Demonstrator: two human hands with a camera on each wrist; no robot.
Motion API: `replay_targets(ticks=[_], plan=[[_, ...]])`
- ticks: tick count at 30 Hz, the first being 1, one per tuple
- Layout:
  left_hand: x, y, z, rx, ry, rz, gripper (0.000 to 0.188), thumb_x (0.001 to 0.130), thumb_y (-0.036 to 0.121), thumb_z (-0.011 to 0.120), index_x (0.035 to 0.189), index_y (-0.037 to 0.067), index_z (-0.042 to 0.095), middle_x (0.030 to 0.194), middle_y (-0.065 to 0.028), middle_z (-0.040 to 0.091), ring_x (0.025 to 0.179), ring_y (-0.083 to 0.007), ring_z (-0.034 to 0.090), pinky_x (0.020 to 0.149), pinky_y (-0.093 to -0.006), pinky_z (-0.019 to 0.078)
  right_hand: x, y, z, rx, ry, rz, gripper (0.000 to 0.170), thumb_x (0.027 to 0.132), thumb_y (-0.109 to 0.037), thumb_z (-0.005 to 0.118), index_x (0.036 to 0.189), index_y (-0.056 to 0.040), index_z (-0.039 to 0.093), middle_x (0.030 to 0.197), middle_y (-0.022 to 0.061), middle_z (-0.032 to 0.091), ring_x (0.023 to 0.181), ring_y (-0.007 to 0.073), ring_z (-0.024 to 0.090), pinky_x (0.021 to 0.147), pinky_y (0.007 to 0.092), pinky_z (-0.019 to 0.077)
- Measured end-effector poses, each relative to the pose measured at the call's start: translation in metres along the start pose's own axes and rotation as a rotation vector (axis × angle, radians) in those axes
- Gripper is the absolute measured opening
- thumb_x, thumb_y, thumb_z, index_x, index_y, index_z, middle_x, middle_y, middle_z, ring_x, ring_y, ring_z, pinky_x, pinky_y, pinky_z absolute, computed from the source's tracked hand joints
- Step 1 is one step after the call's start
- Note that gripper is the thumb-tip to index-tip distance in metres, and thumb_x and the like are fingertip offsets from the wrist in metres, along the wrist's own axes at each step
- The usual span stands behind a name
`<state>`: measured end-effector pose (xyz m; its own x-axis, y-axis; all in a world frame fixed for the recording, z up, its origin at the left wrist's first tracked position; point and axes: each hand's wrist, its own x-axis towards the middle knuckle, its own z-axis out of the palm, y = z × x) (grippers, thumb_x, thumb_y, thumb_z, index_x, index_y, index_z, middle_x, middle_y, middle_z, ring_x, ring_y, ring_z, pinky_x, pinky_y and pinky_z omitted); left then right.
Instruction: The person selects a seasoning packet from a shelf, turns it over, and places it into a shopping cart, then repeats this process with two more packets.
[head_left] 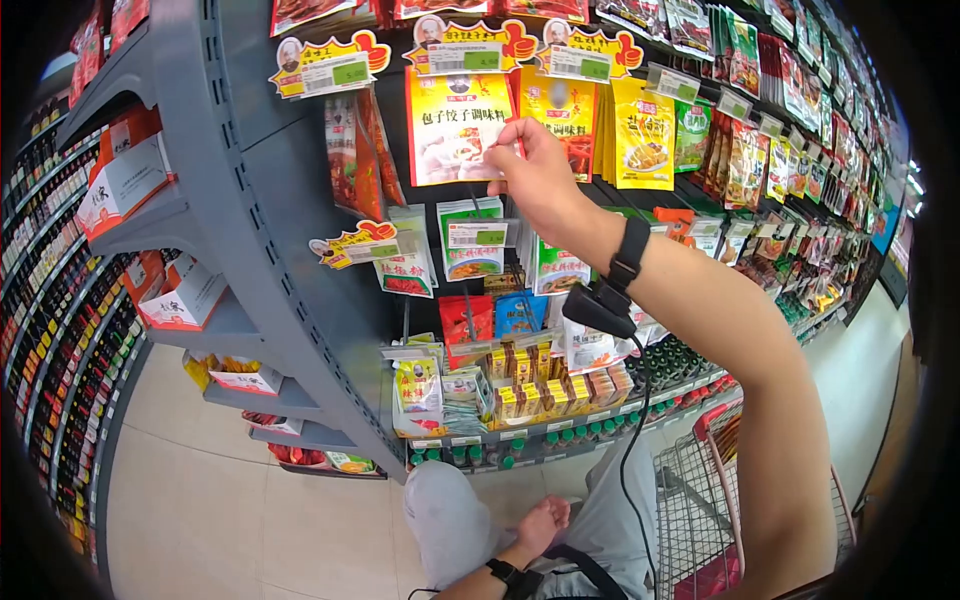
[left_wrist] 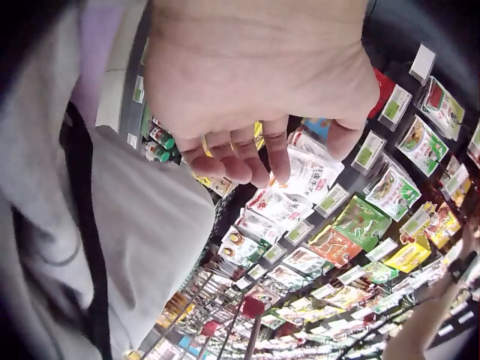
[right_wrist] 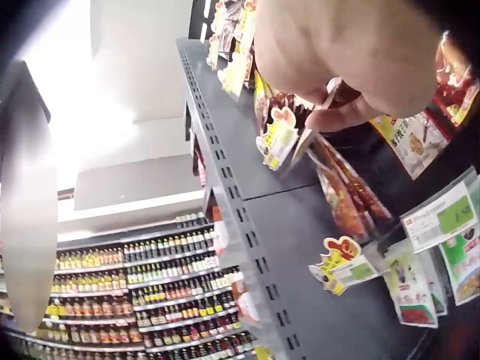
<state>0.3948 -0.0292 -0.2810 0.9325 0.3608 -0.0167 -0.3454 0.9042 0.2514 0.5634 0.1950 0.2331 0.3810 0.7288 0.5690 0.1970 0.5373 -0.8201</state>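
Observation:
In the head view my right hand [head_left: 548, 178] pinches the lower right edge of a yellow and white seasoning packet [head_left: 440, 135], which stands upright with its printed front towards me. Seen from the right wrist, the thumb and fingers of that hand [right_wrist: 349, 56] close on the thin edge of the packet. Beside it, to the right, hangs a yellow and red packet [head_left: 560, 100]. My left hand [head_left: 540, 528] is low over my lap, its fingers loosely curled. The left wrist view has this hand [left_wrist: 255, 75] holding nothing, with shelf goods behind it.
Price tags [head_left: 475, 57] stick out above the packets. Lower hooks carry more sachets [head_left: 470, 240], and small yellow boxes [head_left: 530, 395] line a shelf. A grey shelf upright [head_left: 230, 150] rises at left. A wire shopping cart [head_left: 690, 500] stands at my right, partly behind my arm.

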Motion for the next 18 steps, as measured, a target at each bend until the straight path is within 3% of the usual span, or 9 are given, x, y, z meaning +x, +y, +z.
replay_targets(ticks=[4,7,9,10,11,13,15,18], plan=[[0.005,-0.002,-0.005,0.014,0.024,-0.003,0.038,0.089,0.031,0.052,0.111,0.001,0.059,0.104,-0.01,0.064,0.092,-0.0207,0.058,0.081,-0.0338,0.0447,-0.046,-0.03,-0.008,0.17,-0.076,0.052,0.016,0.087,-0.008,0.058,0.097,-0.0067,0.045,0.087,0.0083,0.057,0.065,0.0165,0.06,0.056,0.0295,0.0475],[0.003,-0.002,-0.009,0.009,0.036,-0.011,0.037,0.089,0.03,0.052,0.111,0.002,0.059,0.106,-0.0105,0.063,0.094,-0.0209,0.059,0.082,-0.0337,0.045,-0.101,-0.041,-0.03,0.279,-0.247,0.222,0.011,0.091,-0.008,0.055,0.096,-0.0089,0.046,0.085,0.0052,0.057,0.068,0.0153,0.06,0.055,0.0297,0.0515],[0.007,-0.001,-0.012,0.058,0.102,0.0,0.038,0.09,0.032,0.051,0.112,0.002,0.058,0.105,-0.0108,0.062,0.092,-0.021,0.058,0.081,-0.0344,0.0454,-0.142,-0.034,-0.046,0.216,-0.381,0.278,0.013,0.092,-0.003,0.054,0.095,-0.0101,0.043,0.089,0.0038,0.055,0.066,0.0127,0.06,0.052,0.0285,0.0514],[0.005,-0.001,-0.016,0.112,0.176,0.006,0.04,0.09,0.034,0.051,0.112,0.002,0.057,0.104,-0.0108,0.061,0.09,-0.021,0.058,0.079,-0.0351,0.0457,-0.159,-0.019,-0.057,0.131,-0.458,0.216,0.017,0.09,0.001,0.055,0.094,-0.0096,0.042,0.091,0.0045,0.054,0.066,0.0126,0.061,0.049,0.0276,0.0508],[0.004,-0.001,-0.018,0.166,0.251,0.008,0.042,0.091,0.037,0.051,0.112,0.002,0.056,0.103,-0.0109,0.06,0.088,-0.021,0.057,0.078,-0.0359,0.0459,-0.177,-0.039,-0.067,0.201,-0.527,0.559,0.018,0.088,0.003,0.057,0.093,-0.0078,0.043,0.092,0.0047,0.052,0.066,0.0128,0.061,0.05,0.0265,0.0505],[0.005,0.02,0.048,0.241,0.332,0.079,0.049,0.092,0.043,0.051,0.118,0.002,0.053,0.105,-0.0112,0.061,0.094,-0.0219,0.059,0.078,-0.0377,0.049,-0.207,-0.015,-0.096,0.2,-0.757,0.553,0.015,0.091,0.001,0.057,0.096,-0.0065,0.044,0.094,0.0046,0.051,0.067,0.011,0.059,0.053,0.0251,0.0505],[0.014,0.044,0.104,0.287,0.298,0.096,0.055,0.092,0.048,0.05,0.124,0.003,0.051,0.107,-0.0114,0.061,0.1,-0.0233,0.059,0.08,-0.0399,0.0509,-0.243,0.016,-0.12,0.407,-0.747,0.796,0.013,0.095,-0.005,0.057,0.101,-0.0068,0.046,0.096,0.0025,0.051,0.076,0.0086,0.058,0.057,0.0247,0.0504],[0.024,0.065,0.147,0.292,0.098,0.038,0.06,0.093,0.053,0.049,0.13,0.006,0.047,0.111,-0.0116,0.06,0.11,-0.0259,0.058,0.085,-0.0437,0.052,-0.291,0.074,-0.142,0.424,-0.758,0.919,0.009,0.096,-0.008,0.057,0.101,-0.0063,0.049,0.096,0.001,0.053,0.079,0.0072,0.056,0.062,0.0245,0.0509]])
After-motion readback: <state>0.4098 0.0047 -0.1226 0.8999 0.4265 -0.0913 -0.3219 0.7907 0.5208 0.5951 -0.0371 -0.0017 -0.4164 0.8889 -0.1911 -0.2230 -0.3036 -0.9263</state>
